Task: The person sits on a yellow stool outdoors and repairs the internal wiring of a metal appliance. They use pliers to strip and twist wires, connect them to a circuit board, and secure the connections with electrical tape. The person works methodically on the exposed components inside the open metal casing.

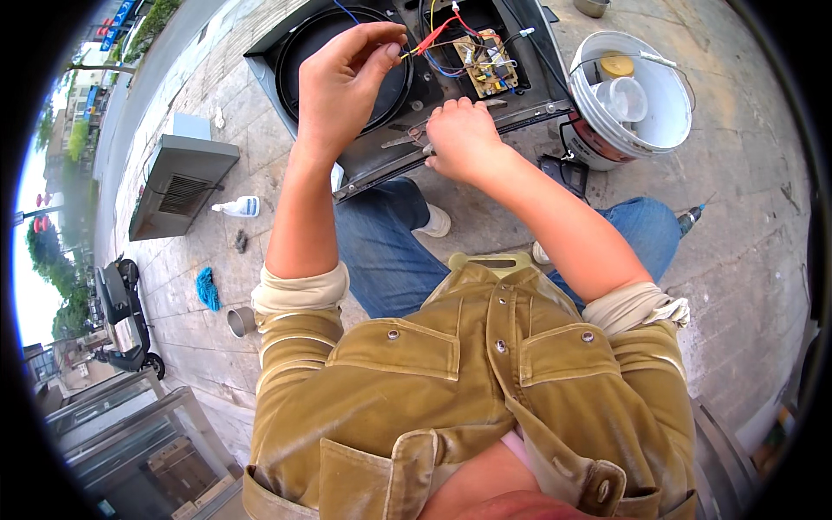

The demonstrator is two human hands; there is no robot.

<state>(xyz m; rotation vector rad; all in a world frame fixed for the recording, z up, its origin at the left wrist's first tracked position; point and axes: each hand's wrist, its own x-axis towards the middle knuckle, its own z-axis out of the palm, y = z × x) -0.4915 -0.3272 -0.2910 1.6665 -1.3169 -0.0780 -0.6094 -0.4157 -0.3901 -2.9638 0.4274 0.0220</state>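
An open dark metal appliance housing (381, 165) with a large round opening (299, 65) lies in front of my knees. Over that opening my left hand (342, 87) is raised, thumb and forefinger pinched on a thin wire (409, 54) with a yellow end. Red, blue and yellow wires (433, 39) run beside it to a circuit board (487, 68) in a recess. My right hand (464, 140) is curled down at the housing's near edge. A thin metal piece (399, 141) shows by its fingers; what they grip is mostly hidden.
A white bucket (582, 95) with plastic containers in it stands to the right of the housing. On the paving at left are a boxy metal unit (178, 186), a white bottle (238, 207), a blue cloth (206, 289) and a metal cup (241, 321). A power tool (690, 220) lies by my right knee.
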